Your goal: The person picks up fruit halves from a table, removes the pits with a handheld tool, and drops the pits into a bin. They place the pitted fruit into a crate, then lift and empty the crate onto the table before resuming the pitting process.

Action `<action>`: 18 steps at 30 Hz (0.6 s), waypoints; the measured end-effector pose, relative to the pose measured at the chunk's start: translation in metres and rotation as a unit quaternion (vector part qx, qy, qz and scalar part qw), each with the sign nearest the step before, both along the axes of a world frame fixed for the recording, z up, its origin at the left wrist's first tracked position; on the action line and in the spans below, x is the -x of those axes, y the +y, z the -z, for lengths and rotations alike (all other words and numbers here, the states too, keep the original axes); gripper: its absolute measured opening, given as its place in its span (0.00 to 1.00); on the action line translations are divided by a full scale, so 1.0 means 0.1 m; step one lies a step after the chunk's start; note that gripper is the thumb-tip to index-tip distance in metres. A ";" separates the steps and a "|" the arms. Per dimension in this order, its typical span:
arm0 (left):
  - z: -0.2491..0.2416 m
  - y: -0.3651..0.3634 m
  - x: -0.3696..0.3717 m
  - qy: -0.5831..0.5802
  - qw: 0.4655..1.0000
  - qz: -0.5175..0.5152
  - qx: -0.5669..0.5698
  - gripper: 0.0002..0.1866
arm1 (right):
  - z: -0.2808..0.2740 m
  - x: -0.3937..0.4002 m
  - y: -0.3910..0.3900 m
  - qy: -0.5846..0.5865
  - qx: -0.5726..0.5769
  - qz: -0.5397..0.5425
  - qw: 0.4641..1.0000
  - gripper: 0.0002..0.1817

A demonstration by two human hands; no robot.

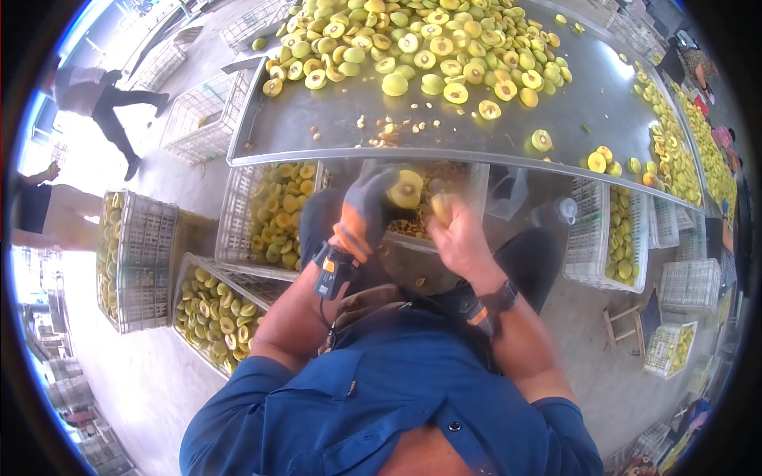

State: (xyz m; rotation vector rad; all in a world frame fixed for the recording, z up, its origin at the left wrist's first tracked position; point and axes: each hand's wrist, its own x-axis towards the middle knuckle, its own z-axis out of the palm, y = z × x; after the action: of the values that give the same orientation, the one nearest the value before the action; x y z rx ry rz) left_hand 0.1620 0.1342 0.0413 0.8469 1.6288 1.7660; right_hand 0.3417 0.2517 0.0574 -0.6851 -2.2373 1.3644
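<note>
My left hand (361, 210), in a dark and orange glove, grips a halved yellow-green peach-like fruit (406, 189), its cut face and brown centre turned up. Close beside it on the right, my bare right hand (460, 238) is closed, thumb and fingers pinched together. A small yellowish patch shows at its fingertips, blurred by motion, and I cannot tell what it is. Both hands are in front of the metal table's near edge (357, 154), over a crate (421, 241) of brownish scraps between my knees.
A large heap of halved fruit (425, 59) covers the far part of the table, with small pale bits (386, 131) near its front. Crates of fruit halves stand at the left (143, 262) and right (583, 230). A clear plastic jug (556, 212) lies right of my knee. People work around.
</note>
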 end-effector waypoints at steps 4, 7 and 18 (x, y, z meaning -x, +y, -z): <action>-0.17 0.02 -0.09 -0.188 0.981 0.007 -0.055 0.17 | -0.30 -0.02 -0.12 -0.084 0.029 -0.009 0.996 0.15; -0.42 0.01 -0.22 -0.320 0.945 0.008 -0.069 0.19 | -0.26 0.00 -0.10 -0.085 0.024 -0.017 0.996 0.15; -0.14 0.04 -0.35 -0.086 0.995 -0.049 -0.035 0.19 | 0.34 0.07 0.00 0.037 -0.097 -0.089 0.991 0.18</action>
State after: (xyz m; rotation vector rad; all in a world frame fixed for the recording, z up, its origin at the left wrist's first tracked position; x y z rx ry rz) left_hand 0.1967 0.1382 0.0557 0.6364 1.5276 1.9169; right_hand 0.3344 0.2512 0.0233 -0.3704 -2.3781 1.2070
